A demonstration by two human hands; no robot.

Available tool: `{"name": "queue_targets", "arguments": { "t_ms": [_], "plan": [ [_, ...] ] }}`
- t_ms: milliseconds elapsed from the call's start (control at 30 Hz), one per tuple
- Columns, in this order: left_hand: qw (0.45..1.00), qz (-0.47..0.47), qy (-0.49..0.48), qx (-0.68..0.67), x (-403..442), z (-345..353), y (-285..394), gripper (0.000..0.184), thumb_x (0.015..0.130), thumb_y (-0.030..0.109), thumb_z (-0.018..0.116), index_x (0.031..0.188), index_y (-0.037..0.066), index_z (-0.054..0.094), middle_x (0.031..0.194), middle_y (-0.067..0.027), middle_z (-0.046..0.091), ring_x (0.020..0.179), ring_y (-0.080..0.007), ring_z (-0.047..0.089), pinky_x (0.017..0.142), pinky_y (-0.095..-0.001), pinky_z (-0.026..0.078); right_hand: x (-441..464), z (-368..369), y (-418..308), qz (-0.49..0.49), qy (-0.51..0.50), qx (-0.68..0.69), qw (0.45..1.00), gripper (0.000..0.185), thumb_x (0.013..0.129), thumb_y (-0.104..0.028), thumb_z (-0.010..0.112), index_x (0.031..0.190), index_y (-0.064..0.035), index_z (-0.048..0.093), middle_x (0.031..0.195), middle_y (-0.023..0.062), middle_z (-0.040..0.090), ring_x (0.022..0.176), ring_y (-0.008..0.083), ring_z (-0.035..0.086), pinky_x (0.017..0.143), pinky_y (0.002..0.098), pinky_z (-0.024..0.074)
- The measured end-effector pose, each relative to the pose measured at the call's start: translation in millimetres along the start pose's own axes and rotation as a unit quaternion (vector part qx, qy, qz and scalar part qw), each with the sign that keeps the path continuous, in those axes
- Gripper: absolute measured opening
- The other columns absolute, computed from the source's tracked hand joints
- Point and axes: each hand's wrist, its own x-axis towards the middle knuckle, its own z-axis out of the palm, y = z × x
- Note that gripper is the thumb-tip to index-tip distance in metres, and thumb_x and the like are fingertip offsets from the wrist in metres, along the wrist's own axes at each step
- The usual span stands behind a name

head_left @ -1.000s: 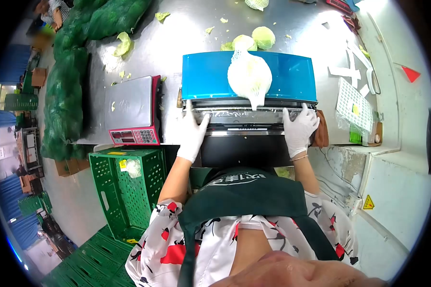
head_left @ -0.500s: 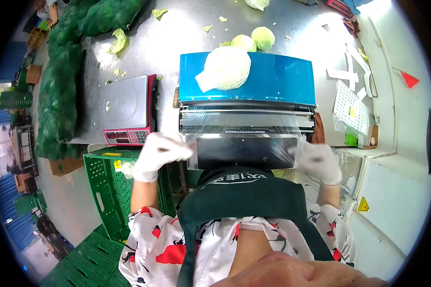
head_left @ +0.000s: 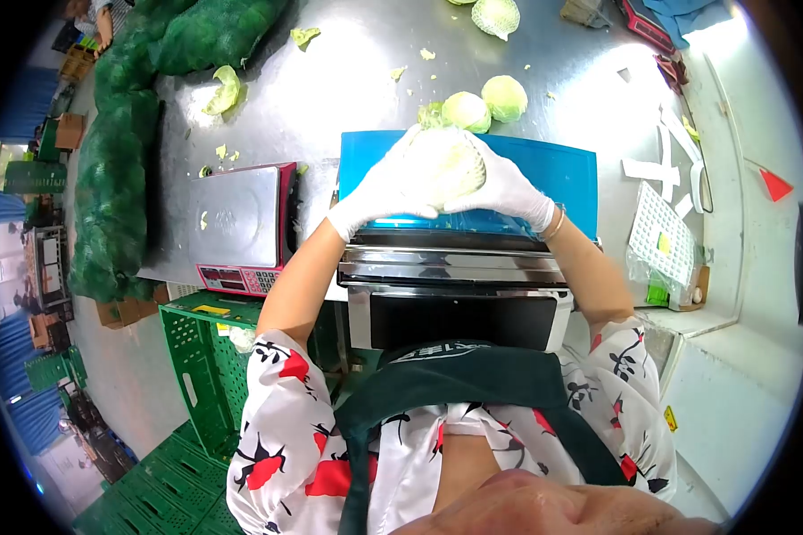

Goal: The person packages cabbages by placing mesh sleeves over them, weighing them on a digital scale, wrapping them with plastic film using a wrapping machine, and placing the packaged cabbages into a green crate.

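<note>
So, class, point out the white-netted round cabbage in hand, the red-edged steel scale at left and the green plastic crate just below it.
White-netted cabbage (head_left: 455, 165): head view, upper surface.
Red-edged scale (head_left: 236, 212): head view, silver platform.
Green crate (head_left: 192, 348): head view, side wall.

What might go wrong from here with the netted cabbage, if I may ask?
The netted cabbage is round, so it might slip from between the left hand and right hand. It could also bump the pale green cabbages behind the blue machine, perhaps sending them rolling.
</note>
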Motion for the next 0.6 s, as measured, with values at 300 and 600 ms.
{"name": "queue_targets", "arguments": {
  "t_ms": [300, 600],
  "plan": [
    [0.937, -0.195, -0.056, -0.283, -60, 46, 67, 0.076, 0.086, 0.036, 0.076, 0.140, -0.005, 0.042, 0.135, -0.0156, 0.055, 0.126, -0.0208, 0.053, 0.106, -0.0326, 0.044, -119, 41, -39, 0.191, 0.036, 0.389, 0.901, 0.054, 0.093, -0.026, 0.068, 0.136, 0.0024, 0.051, 0.122, 0.0072, 0.063, 0.107, 0.0140, 0.061, 0.095, 0.0301, 0.0495],
    [0.858, -0.360, -0.249, -0.269, -177, 121, 49, 0.078, 0.096, 0.052, 0.060, 0.141, -0.009, 0.045, 0.138, -0.0179, 0.056, 0.124, -0.0197, 0.054, 0.107, -0.0327, 0.042, -246, 117, -40, 0.353, -0.034, 0.512, 0.782, 0.062, 0.098, -0.046, 0.058, 0.142, -0.0042, 0.048, 0.127, 0.0043, 0.062, 0.114, 0.0151, 0.059, 0.099, 0.0306, 0.0461]
  ]
}}
